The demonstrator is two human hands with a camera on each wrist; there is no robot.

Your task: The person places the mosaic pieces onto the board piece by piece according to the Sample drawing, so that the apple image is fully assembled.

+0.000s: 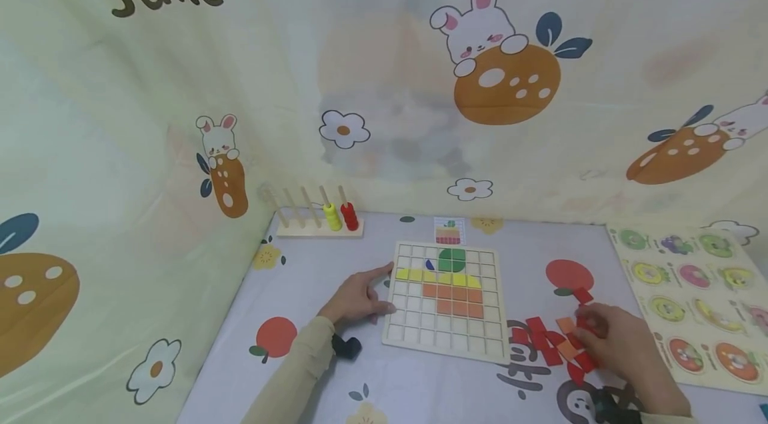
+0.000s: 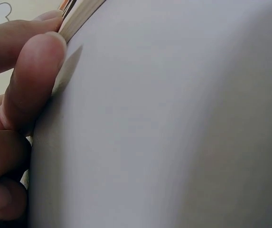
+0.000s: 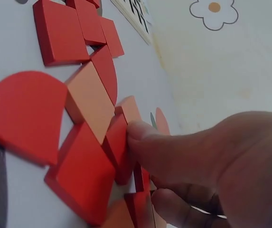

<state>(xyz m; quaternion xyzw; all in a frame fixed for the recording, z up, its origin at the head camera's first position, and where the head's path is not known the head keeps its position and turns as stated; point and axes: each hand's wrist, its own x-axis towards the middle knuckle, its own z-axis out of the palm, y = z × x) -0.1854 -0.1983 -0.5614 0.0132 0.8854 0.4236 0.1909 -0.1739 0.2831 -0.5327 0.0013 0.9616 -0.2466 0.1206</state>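
Hands [image 1: 359,297] [image 1: 621,342] apart: left at gridded board [image 1: 429,334], right among red tiles [image 1: 551,357]

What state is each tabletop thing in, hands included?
Grid board: partly filled with tiles
Left hand: touching the grid board's edge
Loose tiles: clustered, some touching
Right hand: at the loose tiles, grip unclear
Peg stand: two pegs beaded, three bare
Picture card: picture showing
Fruit board: picture side up

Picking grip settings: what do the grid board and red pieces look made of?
Grid board: probably wood, matte; its pale edge shows lines in the left wrist view.
Red pieces: perhaps painted wood, smooth, low sheen; even colour, no visible grain, so plastic is possible.
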